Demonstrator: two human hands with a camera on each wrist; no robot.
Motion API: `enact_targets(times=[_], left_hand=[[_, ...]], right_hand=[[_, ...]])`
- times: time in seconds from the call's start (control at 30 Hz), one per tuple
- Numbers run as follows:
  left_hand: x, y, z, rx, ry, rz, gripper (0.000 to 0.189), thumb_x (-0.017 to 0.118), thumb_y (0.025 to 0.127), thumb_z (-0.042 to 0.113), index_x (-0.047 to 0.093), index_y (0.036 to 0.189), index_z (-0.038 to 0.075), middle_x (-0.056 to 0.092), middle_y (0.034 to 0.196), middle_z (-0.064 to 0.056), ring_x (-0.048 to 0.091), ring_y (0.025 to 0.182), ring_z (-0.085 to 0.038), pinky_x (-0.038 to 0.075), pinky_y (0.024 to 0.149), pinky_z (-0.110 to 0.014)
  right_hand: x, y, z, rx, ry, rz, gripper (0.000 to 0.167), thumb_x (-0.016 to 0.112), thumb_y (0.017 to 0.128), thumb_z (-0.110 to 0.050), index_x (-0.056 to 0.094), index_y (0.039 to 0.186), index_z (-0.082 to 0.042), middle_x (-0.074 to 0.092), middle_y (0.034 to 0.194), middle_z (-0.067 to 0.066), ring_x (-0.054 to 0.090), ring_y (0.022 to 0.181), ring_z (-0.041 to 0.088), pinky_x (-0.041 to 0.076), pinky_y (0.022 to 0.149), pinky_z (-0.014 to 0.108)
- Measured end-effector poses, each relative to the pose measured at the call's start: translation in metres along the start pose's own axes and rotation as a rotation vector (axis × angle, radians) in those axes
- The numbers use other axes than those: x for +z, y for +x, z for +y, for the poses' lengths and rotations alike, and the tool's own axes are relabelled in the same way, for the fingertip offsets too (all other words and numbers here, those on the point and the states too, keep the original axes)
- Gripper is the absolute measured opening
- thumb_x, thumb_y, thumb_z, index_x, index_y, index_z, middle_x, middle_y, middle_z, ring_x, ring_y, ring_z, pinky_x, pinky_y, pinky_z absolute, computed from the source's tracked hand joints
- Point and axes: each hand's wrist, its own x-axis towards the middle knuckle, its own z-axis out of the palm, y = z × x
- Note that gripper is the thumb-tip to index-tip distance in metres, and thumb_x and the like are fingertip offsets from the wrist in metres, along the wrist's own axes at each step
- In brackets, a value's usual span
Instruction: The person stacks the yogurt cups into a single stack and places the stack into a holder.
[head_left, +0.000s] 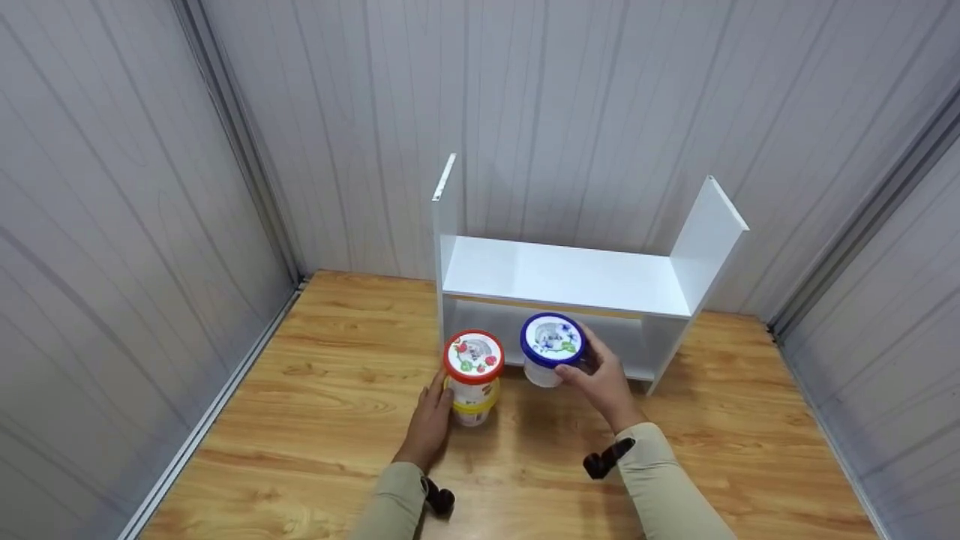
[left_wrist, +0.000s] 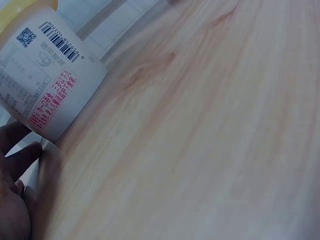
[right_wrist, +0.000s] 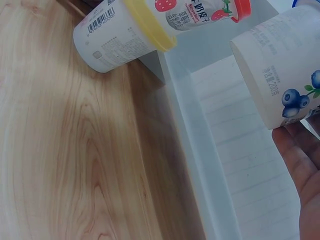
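Note:
In the head view my right hand (head_left: 604, 382) grips a yogurt cup with a blue lid (head_left: 553, 339), raised above the table before the shelf. Blueberries are printed on that blue-lidded cup (right_wrist: 280, 70) in the right wrist view, its base tilted. Left of it, a red-lidded strawberry cup (head_left: 474, 358) rests on top of a yellow-lidded cup (head_left: 472, 416). My left hand (head_left: 431, 420) lies along the left side of this stack, fingers extended. The left wrist view shows its fingers (left_wrist: 20, 160) by the base of the yellow-lidded cup; much of this hand is cut off.
A white two-level shelf (head_left: 562, 277) with tall side panels stands behind the cups, near the back wall (head_left: 540, 112). Its lower level is partly hidden by the cups and right hand. The wooden tabletop (head_left: 330, 375) extends to both sides, between wood-patterned walls.

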Motion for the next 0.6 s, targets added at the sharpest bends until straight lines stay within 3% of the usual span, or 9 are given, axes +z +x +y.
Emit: enact_targets(times=[0.23,0.43,0.6], left_hand=[[0.001,0.001,-0.001,-0.013,-0.008,-0.001,0.075,0.030,0.099,0.072,0.027,0.162,0.031,0.030,0.165,-0.005,0.007,0.153,-0.043,0.012,0.117,-0.070],[0.001,0.000,0.000,-0.005,-0.008,-0.002,0.075,0.030,0.101,0.070,0.028,0.162,0.027,0.031,0.164,-0.009,0.007,0.152,-0.046,0.012,0.116,-0.072],[0.001,0.000,0.001,0.017,0.000,0.003,0.071,0.030,0.103,0.066,0.029,0.161,0.025,0.032,0.163,-0.010,0.010,0.152,-0.047,0.014,0.117,-0.070]], right_hand=[[0.002,0.001,-0.003,-0.010,0.006,-0.020,0.090,0.086,0.083,-0.024,0.037,0.157,-0.010,0.047,0.152,0.015,0.049,0.137,0.031,0.047,0.108,0.036],[0.004,0.001,-0.007,-0.024,0.034,-0.031,0.090,0.087,0.082,-0.020,0.038,0.156,-0.009,0.048,0.151,0.015,0.050,0.135,0.030,0.048,0.104,0.030],[0.005,0.002,-0.011,-0.016,0.035,-0.031,0.089,0.086,0.082,-0.019,0.038,0.156,-0.008,0.049,0.150,0.016,0.051,0.135,0.030,0.048,0.106,0.034]])
